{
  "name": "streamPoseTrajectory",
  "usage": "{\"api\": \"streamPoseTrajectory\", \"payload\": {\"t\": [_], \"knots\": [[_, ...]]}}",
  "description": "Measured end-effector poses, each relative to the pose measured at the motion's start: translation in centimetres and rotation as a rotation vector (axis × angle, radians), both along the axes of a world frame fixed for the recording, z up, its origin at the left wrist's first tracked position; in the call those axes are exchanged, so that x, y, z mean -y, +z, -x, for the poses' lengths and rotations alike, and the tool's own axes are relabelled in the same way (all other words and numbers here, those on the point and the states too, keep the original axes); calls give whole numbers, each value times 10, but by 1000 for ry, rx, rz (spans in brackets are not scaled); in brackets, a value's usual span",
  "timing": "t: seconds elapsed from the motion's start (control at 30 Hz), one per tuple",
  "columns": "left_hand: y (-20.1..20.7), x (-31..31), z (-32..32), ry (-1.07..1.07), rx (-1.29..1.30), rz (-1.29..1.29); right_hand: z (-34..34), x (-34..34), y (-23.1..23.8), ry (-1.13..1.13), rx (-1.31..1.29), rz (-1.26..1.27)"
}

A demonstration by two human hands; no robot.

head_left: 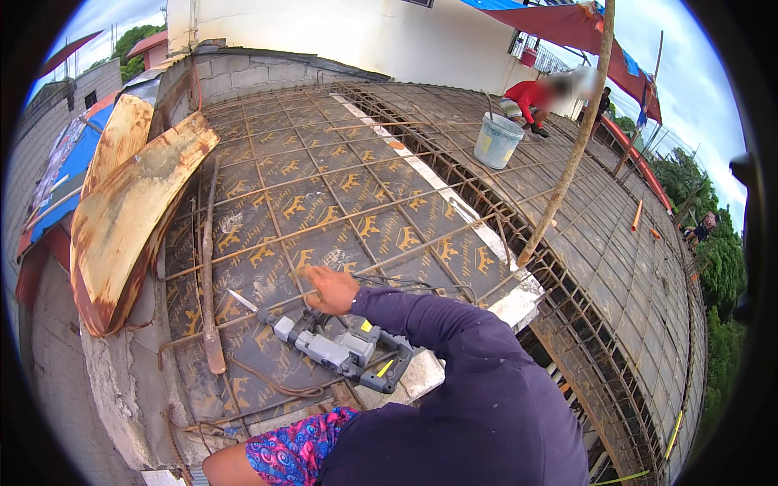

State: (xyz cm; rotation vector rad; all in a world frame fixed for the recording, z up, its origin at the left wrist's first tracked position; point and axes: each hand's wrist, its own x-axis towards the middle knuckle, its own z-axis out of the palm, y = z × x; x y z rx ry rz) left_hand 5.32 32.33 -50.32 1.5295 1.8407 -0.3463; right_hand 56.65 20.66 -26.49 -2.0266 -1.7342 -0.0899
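My right hand reaches in from the lower right in a dark sleeve, its fingers bent over a steel rebar of the grid. Just below this hand lies a grey and black demolition hammer with yellow marks. Its chisel bit points up and left, and the tool rests across the bars over the dark printed formwork panels. A black cord runs beside my forearm. My left hand is out of view. Patterned shorts and a bare knee show at the lower edge.
A wooden stick lies left of the hammer, near large curved rusty sheets. A long rebar cage crosses the deck. At the back right, a person in red crouches by a grey bucket. A wooden pole leans there.
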Motion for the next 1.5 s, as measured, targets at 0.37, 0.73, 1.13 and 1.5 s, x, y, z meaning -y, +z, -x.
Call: {"api": "streamPoseTrajectory", "payload": {"t": [0.37,0.73,1.13,1.5], "knots": [[5,-9,-15,-21,-6,7,-324,224,204,-1430,-225,-280],[6,-6,1,-2,-12,9,-305,273,135,-1550,-259,-167],[5,-5,10,23,-24,20,-300,262,108,-1496,-297,-79],[7,-6,16,33,-24,25,-295,255,113,-1491,-253,-104]]}}
